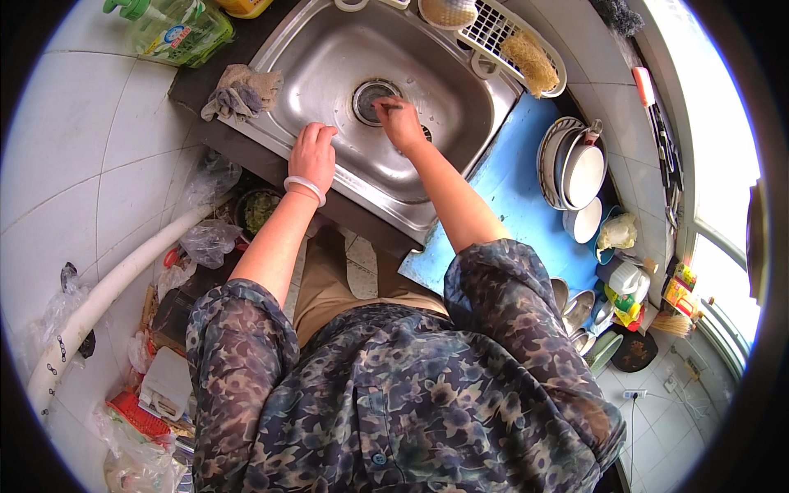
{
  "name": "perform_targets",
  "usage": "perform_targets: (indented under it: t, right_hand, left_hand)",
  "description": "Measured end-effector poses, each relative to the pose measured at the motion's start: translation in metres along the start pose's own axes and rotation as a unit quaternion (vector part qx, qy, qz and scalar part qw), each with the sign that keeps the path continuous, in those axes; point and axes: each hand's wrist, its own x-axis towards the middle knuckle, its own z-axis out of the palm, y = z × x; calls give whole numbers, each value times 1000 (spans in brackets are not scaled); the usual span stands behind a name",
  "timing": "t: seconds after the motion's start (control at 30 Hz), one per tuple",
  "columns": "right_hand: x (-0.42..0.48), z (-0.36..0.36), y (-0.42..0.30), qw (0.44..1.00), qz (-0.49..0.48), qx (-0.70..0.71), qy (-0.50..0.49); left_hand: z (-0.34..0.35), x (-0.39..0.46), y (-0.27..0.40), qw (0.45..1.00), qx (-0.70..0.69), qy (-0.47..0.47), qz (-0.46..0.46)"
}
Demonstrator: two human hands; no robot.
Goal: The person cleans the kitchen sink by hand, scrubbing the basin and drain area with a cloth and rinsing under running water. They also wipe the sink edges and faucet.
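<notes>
Before me is a stainless steel sink (320, 55), its basin holding no dishes. My left hand (312, 154) rests on its front rim, fingers slightly bent and holding nothing; a pale bangle (304, 185) circles that wrist. My right hand (399, 123) reaches into the basin, fingertips bent over the edge of the round drain strainer (368, 101). Something small and dark shows at those fingertips, but whether it is held is unclear. Part of the drain is hidden by this hand. A crumpled beige and grey rag (243, 92) lies on the sink's left corner.
A soap pump bottle (185, 37) stands at the back left. A white plastic rack (493, 28) with a loofah (530, 61) borders the far right rim. Stacked bowls (582, 172) sit on the blue counter covering (518, 148). A white pipe (123, 277) runs along the left wall.
</notes>
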Motion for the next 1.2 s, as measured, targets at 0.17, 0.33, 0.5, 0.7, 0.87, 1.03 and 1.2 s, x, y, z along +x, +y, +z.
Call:
perform_targets:
  t: [0.17, 0.33, 0.5, 0.7, 0.87, 1.03, 1.2]
  right_hand:
    - [18, 15, 16, 995, -29, -87, -29]
    - [17, 5, 12, 999, 12, -20, -25]
    - [18, -23, -21, 992, 117, 31, 33]
    - [-2, -36, -20, 992, 94, 33, 82]
    - [-8, -22, -11, 992, 77, 32, 91]
    - [-13, -27, -13, 986, 69, 43, 148]
    - [-29, -39, -9, 986, 88, 45, 133]
  left_hand:
    - [0, 0, 0, 1000, 0, 1, 2]
    - [1, -2, 2, 1000, -16, 1, -2]
    - [3, 0, 0, 1000, -24, 6, -5]
    - [2, 0, 1, 1000, -22, 5, 1]
    - [2, 0, 2, 1000, -6, 0, -3]
    - [1, 0, 3, 1000, -5, -5, -4]
    - [2, 0, 3, 1000, -9, 4, 2]
